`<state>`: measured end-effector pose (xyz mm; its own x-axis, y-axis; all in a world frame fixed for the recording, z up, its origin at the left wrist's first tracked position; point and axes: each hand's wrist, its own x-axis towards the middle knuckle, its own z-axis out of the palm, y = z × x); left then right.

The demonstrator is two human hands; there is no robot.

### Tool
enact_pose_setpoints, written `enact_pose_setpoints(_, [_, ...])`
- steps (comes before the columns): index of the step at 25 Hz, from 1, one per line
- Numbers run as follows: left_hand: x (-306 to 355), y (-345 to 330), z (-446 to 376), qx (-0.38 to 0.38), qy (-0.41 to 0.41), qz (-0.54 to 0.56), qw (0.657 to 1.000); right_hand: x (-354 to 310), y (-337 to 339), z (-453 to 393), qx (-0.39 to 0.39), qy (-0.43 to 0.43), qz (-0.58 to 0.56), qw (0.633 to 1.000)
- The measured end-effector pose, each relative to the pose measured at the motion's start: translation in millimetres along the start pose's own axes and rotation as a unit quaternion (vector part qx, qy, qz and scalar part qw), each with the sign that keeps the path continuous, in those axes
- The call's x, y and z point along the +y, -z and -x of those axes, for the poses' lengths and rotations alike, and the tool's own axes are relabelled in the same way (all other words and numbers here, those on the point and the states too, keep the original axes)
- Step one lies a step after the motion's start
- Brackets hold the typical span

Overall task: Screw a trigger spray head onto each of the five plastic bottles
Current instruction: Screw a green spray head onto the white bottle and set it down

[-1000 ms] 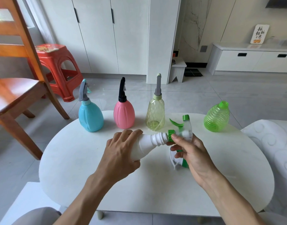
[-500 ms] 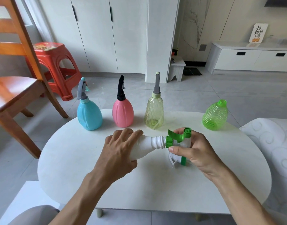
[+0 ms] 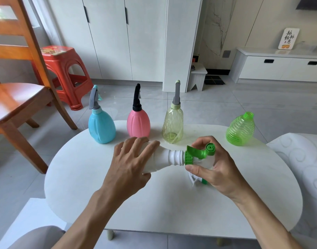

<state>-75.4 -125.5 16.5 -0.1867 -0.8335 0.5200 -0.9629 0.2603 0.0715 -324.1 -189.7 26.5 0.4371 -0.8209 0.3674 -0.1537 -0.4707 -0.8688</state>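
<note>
My left hand (image 3: 130, 164) grips a white bottle (image 3: 165, 159) that lies on its side over the white table (image 3: 93, 186), neck pointing right. My right hand (image 3: 213, 169) is closed around a green and clear trigger spray head (image 3: 200, 154); its green ribbed collar sits on the bottle's neck. Another white and green spray head (image 3: 196, 181) lies on the table, mostly hidden under my right hand. At the far edge stand a blue bottle (image 3: 101, 128), a pink bottle (image 3: 138, 124) and a pale yellow bottle (image 3: 172, 127), each with a spray head. A green ribbed bottle (image 3: 240, 130) stands at the right with an uncovered neck.
A wooden chair (image 3: 16, 97) and a red plastic stool (image 3: 64, 69) stand on the floor to the left. A white patterned cushion (image 3: 301, 159) lies against the table's right side. White cabinets line the back wall.
My right hand has rotated the green spray head on the neck of the white bottle; its trigger, which pointed up and away, now lies across the collar. My left hand has held the bottle still.
</note>
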Motion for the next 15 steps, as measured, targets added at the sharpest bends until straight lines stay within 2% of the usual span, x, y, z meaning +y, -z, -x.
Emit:
enact_pose_setpoints(8, [4.9,-1.7,1.4,-0.012,0.011,-0.001,1.0,2.3,-2.8,1.1,0.013,-0.013,-0.072,0.997])
enact_pose_setpoints(12, [6.0,-3.7,1.1,-0.019,0.014,0.0,1.0,4.7,-8.2,1.3,0.05,-0.053,-0.099,0.992])
enact_pose_setpoints(15, [5.7,-4.6,0.9,-0.016,0.022,0.004,1.0,7.9,-9.9,2.2,0.04,-0.06,-0.111,0.991])
